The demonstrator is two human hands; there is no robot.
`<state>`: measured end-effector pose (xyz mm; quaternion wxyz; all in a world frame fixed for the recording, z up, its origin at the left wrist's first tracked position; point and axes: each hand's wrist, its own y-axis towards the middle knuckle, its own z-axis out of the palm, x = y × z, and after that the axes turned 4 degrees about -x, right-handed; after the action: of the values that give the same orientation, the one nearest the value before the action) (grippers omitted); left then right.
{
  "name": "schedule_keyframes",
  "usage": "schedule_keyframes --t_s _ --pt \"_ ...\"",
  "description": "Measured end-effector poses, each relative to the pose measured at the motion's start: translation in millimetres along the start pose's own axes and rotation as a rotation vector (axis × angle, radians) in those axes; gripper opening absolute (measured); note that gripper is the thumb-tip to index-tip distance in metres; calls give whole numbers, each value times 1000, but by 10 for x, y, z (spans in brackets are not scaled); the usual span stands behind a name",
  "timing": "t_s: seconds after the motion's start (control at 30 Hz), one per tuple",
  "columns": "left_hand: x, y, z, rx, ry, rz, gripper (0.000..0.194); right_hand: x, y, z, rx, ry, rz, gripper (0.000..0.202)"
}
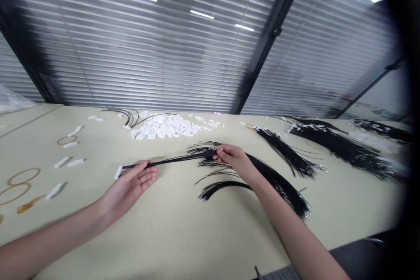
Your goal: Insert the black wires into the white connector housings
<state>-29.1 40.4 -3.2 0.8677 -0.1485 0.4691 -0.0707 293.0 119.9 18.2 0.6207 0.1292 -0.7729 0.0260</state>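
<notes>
A flat bundle of black wires (177, 159) with a white connector (118, 172) on its left end stretches between both hands above the table. My left hand (131, 183) pinches it just right of the connector, thumb on top, the other fingers loosely curled. Near the bundle's right end, my right hand (231, 159) holds it between thumb and fingertips. Loose black wires with bare metal ends (278, 179) lie under and beside my right hand, and a smaller curved group (219, 187) lies just below it.
A pile of white connectors (169, 126) lies at the back of the pale table (170, 236). More wire bundles (288, 153) lie to the right. Rubber bands (24, 177) and several single connectors (76, 162) are at the left. Window blinds (147, 52) rise behind.
</notes>
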Motion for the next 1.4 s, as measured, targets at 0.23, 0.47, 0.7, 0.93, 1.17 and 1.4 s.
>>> schedule_keyframes --t_s 0.23,0.47,0.7,0.93,1.17,1.4 --pt "-7 11 26 -3 -21 -24 8 -122 85 -49 -225 91 -49 30" --pt "7 3 17 31 61 38 20 -98 98 -192 -353 152 -62 30" --pt "-12 -15 67 39 145 32 22 -78 128 -414 -453 252 -64 28" --pt "-25 -46 48 43 162 25 21 -59 133 -766 -632 552 -132 21" --pt "-23 -38 65 31 156 27 18 -163 185 -1214 -842 951 -226 14" --pt "-7 -14 26 45 154 31 18 -432 150 -1679 -1082 1210 -225 19"
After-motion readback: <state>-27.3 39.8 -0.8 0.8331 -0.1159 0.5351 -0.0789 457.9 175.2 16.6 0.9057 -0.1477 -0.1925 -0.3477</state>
